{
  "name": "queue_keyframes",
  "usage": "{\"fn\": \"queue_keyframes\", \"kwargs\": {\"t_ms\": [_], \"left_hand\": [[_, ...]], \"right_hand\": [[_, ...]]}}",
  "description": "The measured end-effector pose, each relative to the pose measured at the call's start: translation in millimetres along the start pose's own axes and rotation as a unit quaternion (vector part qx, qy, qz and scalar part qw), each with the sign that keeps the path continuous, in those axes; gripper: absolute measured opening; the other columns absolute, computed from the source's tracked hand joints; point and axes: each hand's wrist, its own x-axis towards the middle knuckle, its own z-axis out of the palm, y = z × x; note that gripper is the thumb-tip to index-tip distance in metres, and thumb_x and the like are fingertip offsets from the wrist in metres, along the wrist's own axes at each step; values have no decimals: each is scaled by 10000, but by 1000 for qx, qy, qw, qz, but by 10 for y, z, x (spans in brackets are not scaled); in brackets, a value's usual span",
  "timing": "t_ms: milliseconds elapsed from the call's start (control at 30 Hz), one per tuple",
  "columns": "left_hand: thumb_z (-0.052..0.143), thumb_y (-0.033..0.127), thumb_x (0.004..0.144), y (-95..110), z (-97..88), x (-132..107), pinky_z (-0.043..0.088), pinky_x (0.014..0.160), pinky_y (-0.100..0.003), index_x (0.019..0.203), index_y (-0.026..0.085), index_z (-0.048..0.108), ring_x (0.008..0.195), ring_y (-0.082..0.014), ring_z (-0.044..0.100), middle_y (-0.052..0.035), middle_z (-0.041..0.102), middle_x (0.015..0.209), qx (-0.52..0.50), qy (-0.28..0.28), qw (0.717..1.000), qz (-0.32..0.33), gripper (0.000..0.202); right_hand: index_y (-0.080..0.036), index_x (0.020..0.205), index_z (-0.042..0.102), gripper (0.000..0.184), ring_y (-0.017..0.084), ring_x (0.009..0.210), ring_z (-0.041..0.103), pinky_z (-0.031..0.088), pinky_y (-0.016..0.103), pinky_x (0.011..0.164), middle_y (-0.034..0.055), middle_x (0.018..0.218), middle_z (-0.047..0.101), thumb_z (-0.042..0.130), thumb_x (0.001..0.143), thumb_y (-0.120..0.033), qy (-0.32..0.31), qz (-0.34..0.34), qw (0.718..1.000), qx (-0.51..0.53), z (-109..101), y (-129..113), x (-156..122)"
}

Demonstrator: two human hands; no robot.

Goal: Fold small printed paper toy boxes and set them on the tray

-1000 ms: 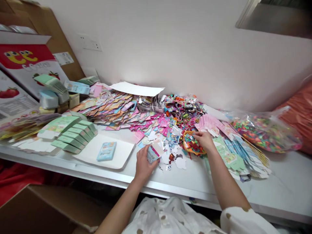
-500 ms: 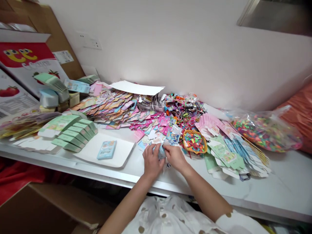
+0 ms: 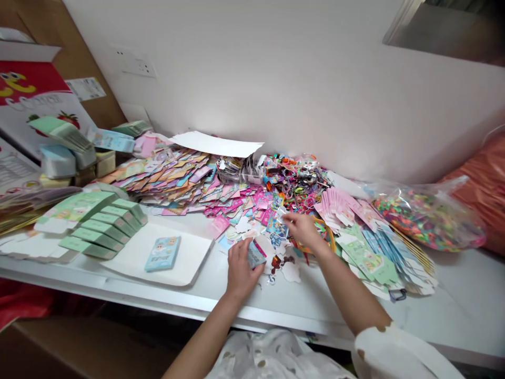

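My left hand (image 3: 241, 272) grips a small blue printed card packet (image 3: 256, 254) low over the white table, beside a scatter of die-cut paper scraps (image 3: 290, 269). My right hand (image 3: 303, 230) reaches over the rim of an orange basket (image 3: 327, 235) of colourful small pieces, which it mostly hides. Its fingertips are at a heap of small printed cards (image 3: 278, 223), and I cannot tell if they pinch one.
Mint-green boxes (image 3: 98, 234) and a white board (image 3: 185, 258) bearing a blue box (image 3: 162, 253) lie to the left. Pink cards (image 3: 339, 206) and a plastic bag of colourful pieces (image 3: 428, 221) lie to the right. Behind everything stands a white wall (image 3: 315, 89).
My hands have moved apart from the blue packet they shared. The left hand keeps it and the right hand has moved up and right over the basket. The whole view has shifted slightly left.
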Motion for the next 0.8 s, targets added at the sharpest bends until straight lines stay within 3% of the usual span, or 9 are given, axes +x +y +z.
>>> {"fn": "queue_keyframes", "kwargs": {"t_ms": [67,167,300,400,500,567,667,800], "left_hand": [[641,262,673,-18,-26,8,356,973,-441,1265,208,395,1128,-277,432,-103,486,1188,-3,-5,1000,-6,644],[648,265,672,-69,-53,0,365,962,-442,1270,206,387,1114,-278,443,-104,493,1181,-1,-4,1000,-10,655],[646,248,668,-145,-90,0,374,949,-451,1266,218,390,1102,-280,455,-101,503,1176,4,-5,1000,-20,651],[655,254,667,-185,-114,23,383,945,-446,1256,219,398,1100,-275,459,-98,509,1174,4,-7,999,-33,644],[663,268,668,-204,-106,51,393,940,-443,1250,224,405,1100,-273,462,-95,513,1176,-2,-9,999,-43,638],[664,267,671,-205,-85,62,392,944,-444,1255,223,401,1104,-272,461,-96,510,1186,-7,-10,999,-43,643],[667,256,666,-198,-65,61,389,956,-433,1261,217,397,1114,-265,454,-95,505,1198,-13,-19,999,-44,654],[672,256,662,-203,-105,51,390,957,-427,1248,219,412,1113,-260,456,-89,511,1195,-16,-27,998,-46,642]], "right_hand": [[-183,1052,655,309,211,971,591,439,290,831,89,1041,666,423,848,-166,68,83,979,-172,-158,339,324],[-102,1106,623,338,256,1062,549,399,328,893,185,1093,625,425,832,-111,69,156,932,-321,-329,748,698],[-62,1016,653,307,271,915,621,436,347,806,216,921,666,413,826,-89,52,176,925,-333,-438,929,922],[-67,1024,654,314,275,926,620,433,339,792,217,946,665,405,841,-126,77,176,923,-334,-546,911,1022],[-119,1033,662,311,227,946,610,423,292,812,151,975,676,424,848,-193,114,147,951,-248,-628,898,1153],[-136,1016,672,302,185,867,626,435,257,781,99,901,694,457,828,-234,96,142,971,-165,-593,913,1252],[-144,914,703,244,163,724,637,459,243,711,72,750,695,529,770,-237,43,173,976,-128,-382,946,1383],[-109,876,708,207,264,816,643,476,354,724,193,861,684,579,728,-174,35,229,960,-155,-33,937,1493]]}}
